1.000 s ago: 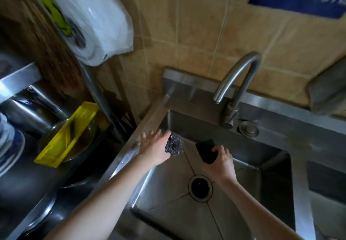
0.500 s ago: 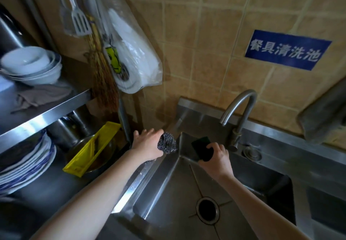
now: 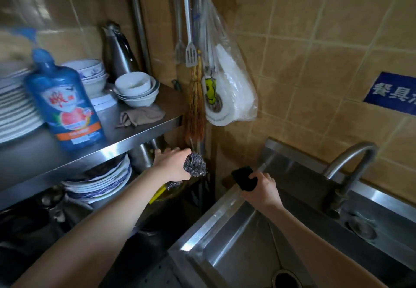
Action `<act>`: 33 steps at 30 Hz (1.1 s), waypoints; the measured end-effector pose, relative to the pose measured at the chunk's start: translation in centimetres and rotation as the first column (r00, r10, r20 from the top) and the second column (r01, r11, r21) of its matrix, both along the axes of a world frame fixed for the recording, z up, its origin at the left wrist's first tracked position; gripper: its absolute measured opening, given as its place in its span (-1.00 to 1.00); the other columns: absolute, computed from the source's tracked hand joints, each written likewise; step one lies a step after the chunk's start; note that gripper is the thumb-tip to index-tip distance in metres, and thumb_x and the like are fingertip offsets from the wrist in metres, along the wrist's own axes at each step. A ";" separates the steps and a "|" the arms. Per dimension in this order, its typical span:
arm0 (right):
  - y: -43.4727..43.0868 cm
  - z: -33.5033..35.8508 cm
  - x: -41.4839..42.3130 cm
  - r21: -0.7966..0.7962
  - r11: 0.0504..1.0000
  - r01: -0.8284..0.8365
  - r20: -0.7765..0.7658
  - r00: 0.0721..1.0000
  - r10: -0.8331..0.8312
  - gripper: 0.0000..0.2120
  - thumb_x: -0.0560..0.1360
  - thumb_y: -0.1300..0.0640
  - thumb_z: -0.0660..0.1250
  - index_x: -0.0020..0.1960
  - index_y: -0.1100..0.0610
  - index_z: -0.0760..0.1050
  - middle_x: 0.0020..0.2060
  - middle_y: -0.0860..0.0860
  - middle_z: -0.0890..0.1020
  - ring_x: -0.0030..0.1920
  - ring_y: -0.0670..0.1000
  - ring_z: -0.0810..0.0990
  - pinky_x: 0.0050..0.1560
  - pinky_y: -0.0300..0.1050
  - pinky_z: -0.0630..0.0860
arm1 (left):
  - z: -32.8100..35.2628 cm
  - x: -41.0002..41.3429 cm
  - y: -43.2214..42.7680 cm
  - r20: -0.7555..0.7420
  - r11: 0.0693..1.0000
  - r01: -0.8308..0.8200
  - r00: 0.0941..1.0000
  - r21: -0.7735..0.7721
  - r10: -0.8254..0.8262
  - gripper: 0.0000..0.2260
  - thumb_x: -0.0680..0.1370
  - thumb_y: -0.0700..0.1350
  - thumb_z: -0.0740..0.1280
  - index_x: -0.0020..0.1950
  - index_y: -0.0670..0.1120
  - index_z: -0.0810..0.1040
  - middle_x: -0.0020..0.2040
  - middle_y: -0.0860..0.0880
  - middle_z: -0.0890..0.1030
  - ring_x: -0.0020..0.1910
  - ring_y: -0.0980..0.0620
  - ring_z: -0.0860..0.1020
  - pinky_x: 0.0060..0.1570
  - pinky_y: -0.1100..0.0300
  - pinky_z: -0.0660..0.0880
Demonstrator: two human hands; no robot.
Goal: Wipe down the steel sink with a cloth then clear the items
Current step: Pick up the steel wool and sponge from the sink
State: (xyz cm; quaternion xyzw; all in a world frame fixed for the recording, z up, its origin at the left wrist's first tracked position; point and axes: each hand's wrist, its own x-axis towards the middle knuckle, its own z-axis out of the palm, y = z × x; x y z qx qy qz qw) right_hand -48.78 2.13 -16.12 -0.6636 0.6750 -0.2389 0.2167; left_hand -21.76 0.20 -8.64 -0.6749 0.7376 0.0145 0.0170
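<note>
The left hand pinches the steel-wool scourer at its thumb, beyond the sink's left rim, below the steel shelf's front edge, just above the yellow tray; the right hand, curled round the dark sponge, hovers over the sink's back-left corner

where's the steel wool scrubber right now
The steel wool scrubber is left of centre in the head view, gripped by the left hand, beyond the left rim of the sink and just below the hanging straw brush.
</note>
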 end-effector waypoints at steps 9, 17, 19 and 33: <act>-2.0 4.0 10.6 0.022 0.965 -0.262 -0.072 0.962 0.262 -0.49 0.31 -0.01 0.44 0.23 0.06 0.49 0.15 0.04 0.55 0.21 0.10 0.45 0.21 -0.01 0.49 | 3.6 12.1 4.9 -0.010 0.963 -0.266 0.964 -0.041 0.265 -0.37 0.32 0.14 0.38 0.36 0.12 0.29 0.34 -0.02 0.46 0.30 -0.12 0.41 0.25 -0.13 0.24; -1.5 7.2 22.6 0.023 0.898 -0.439 -0.058 0.896 0.440 -0.50 0.30 -0.01 0.43 0.22 0.04 0.51 0.13 0.07 0.56 0.22 0.12 0.46 0.20 0.01 0.50 | 6.3 23.3 10.7 -0.077 0.871 -0.488 0.872 -0.057 0.484 -0.47 0.23 0.34 0.38 0.07 0.11 0.41 0.16 0.00 0.55 0.22 -0.12 0.47 0.22 -0.10 0.29; -1.1 8.1 25.9 0.000 0.876 -0.482 -0.046 0.875 0.482 -0.53 0.28 -0.02 0.44 0.18 0.06 0.55 0.10 0.09 0.61 0.20 0.13 0.50 0.19 -0.01 0.50 | 6.9 25.6 12.1 -0.056 0.848 -0.527 0.850 -0.060 0.524 -0.48 0.23 0.36 0.37 0.05 0.12 0.41 0.15 -0.01 0.55 0.20 -0.11 0.48 0.16 -0.02 0.33; 2.0 11.5 45.1 -0.080 0.721 -0.688 -0.159 0.723 0.673 -0.65 0.28 -0.01 0.37 0.04 0.07 0.56 0.00 0.08 0.61 0.13 0.18 0.49 0.02 -0.09 0.47 | 6.6 36.4 16.3 0.032 0.772 -0.636 0.771 -0.005 0.636 -0.35 0.33 0.30 0.40 0.34 0.09 0.35 0.26 -0.09 0.49 0.27 -0.19 0.43 0.32 -0.19 0.27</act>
